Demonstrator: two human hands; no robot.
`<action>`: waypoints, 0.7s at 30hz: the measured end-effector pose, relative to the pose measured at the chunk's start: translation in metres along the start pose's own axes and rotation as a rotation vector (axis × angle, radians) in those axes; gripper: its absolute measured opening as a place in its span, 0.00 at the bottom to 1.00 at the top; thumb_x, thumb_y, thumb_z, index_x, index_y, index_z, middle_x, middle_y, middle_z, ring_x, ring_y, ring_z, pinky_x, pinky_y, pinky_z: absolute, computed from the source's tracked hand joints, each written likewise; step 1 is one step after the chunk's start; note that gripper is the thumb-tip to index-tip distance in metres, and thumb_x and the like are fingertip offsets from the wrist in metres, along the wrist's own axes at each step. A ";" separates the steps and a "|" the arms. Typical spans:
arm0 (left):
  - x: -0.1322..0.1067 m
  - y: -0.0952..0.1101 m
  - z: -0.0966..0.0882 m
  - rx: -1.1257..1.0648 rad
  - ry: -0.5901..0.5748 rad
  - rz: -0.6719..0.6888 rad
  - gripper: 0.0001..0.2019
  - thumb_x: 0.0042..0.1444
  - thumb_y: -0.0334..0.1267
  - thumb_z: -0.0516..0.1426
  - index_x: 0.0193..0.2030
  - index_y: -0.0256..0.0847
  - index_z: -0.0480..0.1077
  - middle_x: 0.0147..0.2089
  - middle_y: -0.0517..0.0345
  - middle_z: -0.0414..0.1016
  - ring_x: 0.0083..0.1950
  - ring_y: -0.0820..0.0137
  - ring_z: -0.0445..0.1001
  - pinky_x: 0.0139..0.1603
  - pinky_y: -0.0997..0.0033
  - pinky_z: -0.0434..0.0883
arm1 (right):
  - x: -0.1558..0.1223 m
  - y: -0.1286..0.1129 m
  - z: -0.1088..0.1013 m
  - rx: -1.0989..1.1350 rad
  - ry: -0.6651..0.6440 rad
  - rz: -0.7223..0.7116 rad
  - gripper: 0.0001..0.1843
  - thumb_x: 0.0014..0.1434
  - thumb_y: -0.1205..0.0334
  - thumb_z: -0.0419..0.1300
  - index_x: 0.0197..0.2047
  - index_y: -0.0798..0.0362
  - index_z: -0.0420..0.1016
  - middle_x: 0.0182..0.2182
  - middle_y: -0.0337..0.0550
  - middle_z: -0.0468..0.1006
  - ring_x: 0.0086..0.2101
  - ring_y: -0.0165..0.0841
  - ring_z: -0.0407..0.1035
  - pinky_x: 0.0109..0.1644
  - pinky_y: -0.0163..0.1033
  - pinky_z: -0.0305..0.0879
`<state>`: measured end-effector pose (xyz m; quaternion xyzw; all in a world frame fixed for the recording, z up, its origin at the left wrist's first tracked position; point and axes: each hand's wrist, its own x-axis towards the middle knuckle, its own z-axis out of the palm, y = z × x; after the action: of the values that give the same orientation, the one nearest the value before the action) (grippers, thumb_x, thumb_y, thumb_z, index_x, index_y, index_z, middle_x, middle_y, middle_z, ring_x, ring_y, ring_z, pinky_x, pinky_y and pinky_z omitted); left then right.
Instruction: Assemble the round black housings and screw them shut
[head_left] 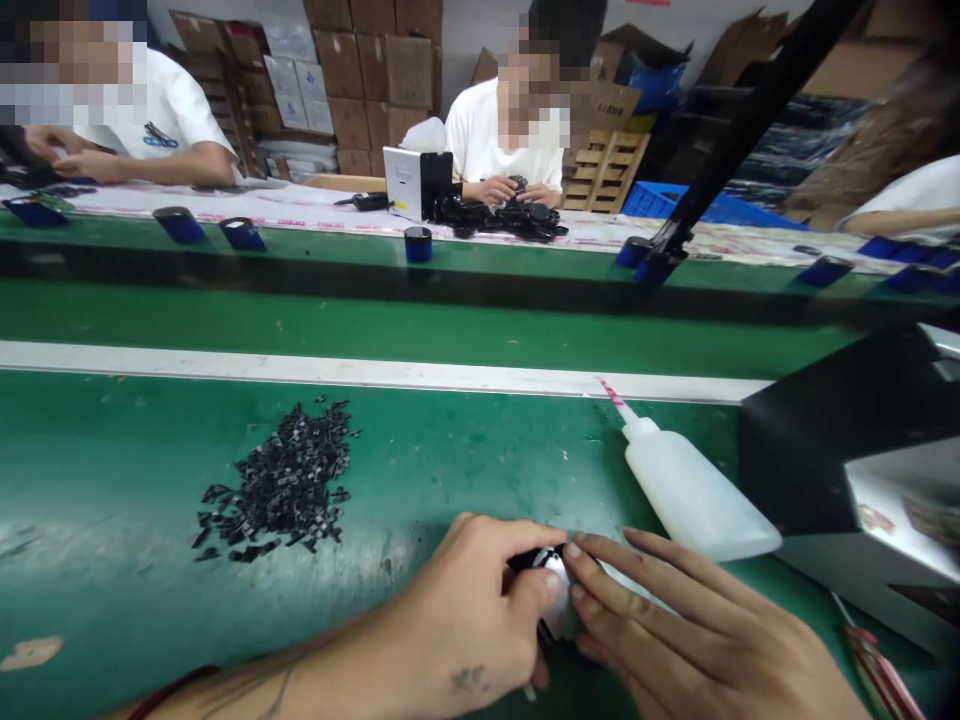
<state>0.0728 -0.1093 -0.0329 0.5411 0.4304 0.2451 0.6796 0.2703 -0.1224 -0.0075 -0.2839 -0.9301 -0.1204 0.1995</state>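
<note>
A small black part with a shiny silver face (556,590) is between my two hands near the bottom of the head view. My left hand (480,600) is closed on it, thumb across the silver face and index finger over its top edge. From the other side, my right hand (697,620) grips it with the index and middle fingertips, its other fingers stretched out. The part's underside and much of its outline are hidden by the fingers. Just beyond my right hand, a translucent white squeeze bottle (694,490) with a pink-striped nozzle lies on its side.
A heap of small black pieces (289,480) lies on the green bench (435,450). At right stands a black and white box (825,450), with a red-handled tool (874,660) below it. Across a white rail (375,378), several blue-black cylinders (418,245) line a bench where people sit.
</note>
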 end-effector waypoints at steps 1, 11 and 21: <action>0.000 0.000 0.000 0.013 0.014 0.005 0.17 0.65 0.39 0.51 0.56 0.39 0.72 0.27 0.59 0.74 0.21 0.77 0.70 0.20 0.82 0.69 | 0.002 -0.001 -0.003 0.000 -0.012 0.018 0.20 0.66 0.73 0.46 0.42 0.53 0.80 0.47 0.39 0.80 0.43 0.39 0.77 0.43 0.45 0.79; 0.005 0.012 0.006 0.047 0.079 -0.116 0.18 0.60 0.34 0.52 0.55 0.30 0.69 0.20 0.58 0.72 0.17 0.73 0.73 0.17 0.81 0.69 | -0.007 0.025 -0.032 1.113 -0.360 1.182 0.38 0.60 0.37 0.58 0.62 0.58 0.62 0.33 0.48 0.80 0.27 0.37 0.77 0.26 0.38 0.77; 0.005 -0.005 0.000 -0.050 0.031 -0.109 0.20 0.58 0.49 0.57 0.54 0.40 0.67 0.48 0.43 0.79 0.31 0.62 0.83 0.29 0.70 0.79 | 0.015 0.037 0.007 1.807 -0.676 1.178 0.38 0.47 0.46 0.70 0.48 0.57 0.55 0.19 0.39 0.75 0.20 0.32 0.74 0.23 0.31 0.70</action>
<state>0.0749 -0.1072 -0.0390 0.4957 0.4635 0.2271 0.6985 0.2784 -0.0833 -0.0028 -0.4479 -0.4039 0.7919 0.0956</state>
